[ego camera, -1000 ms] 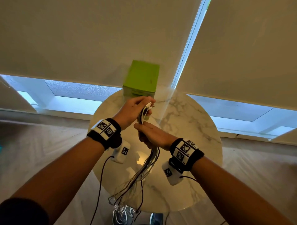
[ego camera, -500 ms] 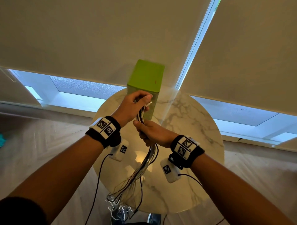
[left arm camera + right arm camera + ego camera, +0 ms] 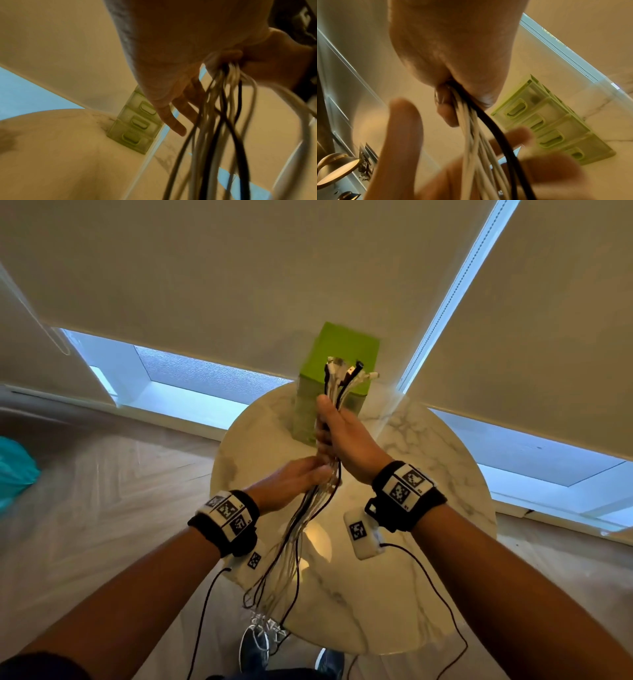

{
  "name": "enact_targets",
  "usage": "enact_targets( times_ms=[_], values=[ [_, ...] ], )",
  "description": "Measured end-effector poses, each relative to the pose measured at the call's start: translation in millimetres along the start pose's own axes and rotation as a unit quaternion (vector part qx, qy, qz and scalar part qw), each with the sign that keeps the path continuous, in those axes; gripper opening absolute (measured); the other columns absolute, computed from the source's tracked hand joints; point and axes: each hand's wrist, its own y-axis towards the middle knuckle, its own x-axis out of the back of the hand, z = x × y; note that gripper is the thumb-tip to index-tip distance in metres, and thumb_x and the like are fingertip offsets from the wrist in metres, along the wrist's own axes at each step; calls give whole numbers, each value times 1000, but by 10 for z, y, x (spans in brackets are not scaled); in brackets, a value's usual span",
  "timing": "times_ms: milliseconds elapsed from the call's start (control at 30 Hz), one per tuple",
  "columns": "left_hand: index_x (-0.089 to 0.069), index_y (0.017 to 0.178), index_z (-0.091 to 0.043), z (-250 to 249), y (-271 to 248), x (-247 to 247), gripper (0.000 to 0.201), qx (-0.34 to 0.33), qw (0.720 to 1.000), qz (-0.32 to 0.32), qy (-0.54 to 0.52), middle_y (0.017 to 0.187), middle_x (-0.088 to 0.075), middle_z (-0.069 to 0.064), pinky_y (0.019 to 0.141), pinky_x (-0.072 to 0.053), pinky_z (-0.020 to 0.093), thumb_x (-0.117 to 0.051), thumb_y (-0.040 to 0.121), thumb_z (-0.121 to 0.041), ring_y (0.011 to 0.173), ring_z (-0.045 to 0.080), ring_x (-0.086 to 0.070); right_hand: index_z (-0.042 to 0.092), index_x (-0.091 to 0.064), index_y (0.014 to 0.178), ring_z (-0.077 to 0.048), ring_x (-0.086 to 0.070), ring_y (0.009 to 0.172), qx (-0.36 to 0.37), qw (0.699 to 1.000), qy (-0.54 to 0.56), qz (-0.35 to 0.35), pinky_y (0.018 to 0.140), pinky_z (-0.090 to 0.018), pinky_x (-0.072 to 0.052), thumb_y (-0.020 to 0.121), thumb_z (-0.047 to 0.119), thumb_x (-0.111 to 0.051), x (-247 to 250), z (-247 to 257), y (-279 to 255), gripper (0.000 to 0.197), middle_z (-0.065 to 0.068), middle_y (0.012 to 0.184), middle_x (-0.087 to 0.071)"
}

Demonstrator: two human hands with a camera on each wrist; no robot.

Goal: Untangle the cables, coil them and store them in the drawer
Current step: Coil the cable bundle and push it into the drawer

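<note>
Bundle of cables (image 3: 334,402), white and black mixed, held upright above the round marble desk (image 3: 428,467). Plug ends fanned out at the top, in front of the green drawer unit (image 3: 349,344); loose strands trailing down past the near edge of the desk toward the floor.

Right grip (image 3: 346,436) wrapped tight round the bundle just below the plugs, thumb up along the strands, fingers curled; seen from the right wrist view as a fist with white strands and one thick black cable (image 3: 496,132) spilling out beneath it. Left grip (image 3: 294,481) lower down, directly under the right, fingers in among the strands where these spread apart. From the left wrist view, fingers (image 3: 173,121) stretched out fairly straight beside the hanging strands (image 3: 221,108); from the right wrist view, blurred by motion, with thumb and fingers spread on either side of the strands. Not a firm clasp, as far as can be told.

Drawer unit (image 3: 556,128) standing at the far side of the desk against the window blind, several drawers stacked, each with an oval pull, all pushed in.

Black bands with square printed markers on both wrists, a small white box under each, thin black leads hanging down. Blue shoes (image 3: 255,648) visible on the pale floor (image 3: 102,508) below the desk edge. Something teal (image 3: 13,470) at the far left edge.
</note>
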Motion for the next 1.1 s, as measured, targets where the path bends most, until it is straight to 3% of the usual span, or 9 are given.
enact_targets(
  times_ms=[133,300,500,633,733,833,900,1000,1100],
  values=[
    [-60,112,-2,149,-14,-113,27,53,998,3,40,91,-77,13,86,-59,34,-65,101,-26,90,27,-76,20,-31,72,-16,-33,49,34,997,68,-26,48,-28,-41,107,46,-32,39,122,59,44,-3,64,-19],
    [-57,91,-6,77,13,-25,29,73,994,-26,76,67,-53,2,62,-56,28,-67,99,-32,57,15,-59,23,-31,76,-12,-16,50,6,996,76,-54,46,-26,-15,106,53,-32,247,207,113,42,0,66,-30],
    [-61,98,-15,20,45,68,32,140,942,114,282,80,-60,6,70,-52,36,-65,97,-47,66,17,-58,6,-50,93,-17,-39,44,-53,974,-219,-25,44,-27,-36,104,57,-34,573,-3,-27,54,-16,73,-56],
    [-63,91,-28,-99,124,95,16,131,909,131,374,74,-68,-2,65,-47,26,-66,96,-42,62,8,-61,21,-47,113,-12,-48,44,-140,924,-354,36,46,-25,-42,103,60,-31,620,-307,-252,44,-6,86,-76],
    [-64,82,-31,-24,168,105,12,101,913,68,389,72,-67,-6,63,-43,25,-72,88,-37,64,6,-59,19,-49,105,-2,-43,36,-188,905,-373,79,50,-21,-39,103,60,-29,576,-478,-385,45,-7,101,-76],
    [-62,82,-31,252,134,-75,12,89,930,26,356,78,-63,-6,68,-43,29,-71,88,-36,73,10,-58,17,-51,108,-8,-47,47,-199,907,-365,65,52,-22,-40,103,60,-28,623,-528,-419,49,-8,101,-77],
    [-62,85,-30,480,77,-185,9,104,937,50,329,81,-67,-3,70,-50,34,-67,90,-36,75,14,-64,19,-50,107,-8,-49,48,-198,912,-358,30,55,-24,-42,102,62,-28,730,-512,-417,48,-7,92,-78],
    [-62,88,-31,620,33,-231,6,129,943,81,295,81,-70,-1,67,-51,27,-65,94,-31,72,11,-69,20,-51,105,-4,-46,38,-195,915,-353,3,54,-24,-42,102,63,-28,864,-500,-437,48,-6,88,-78],
    [-64,86,-26,446,115,-142,9,100,953,40,282,78,-64,-2,64,-48,24,-66,95,-26,70,12,-61,17,-53,107,2,-48,36,-203,900,-385,24,57,-22,-40,102,61,-30,826,-581,-495,50,-5,97,-78]
  ],
)
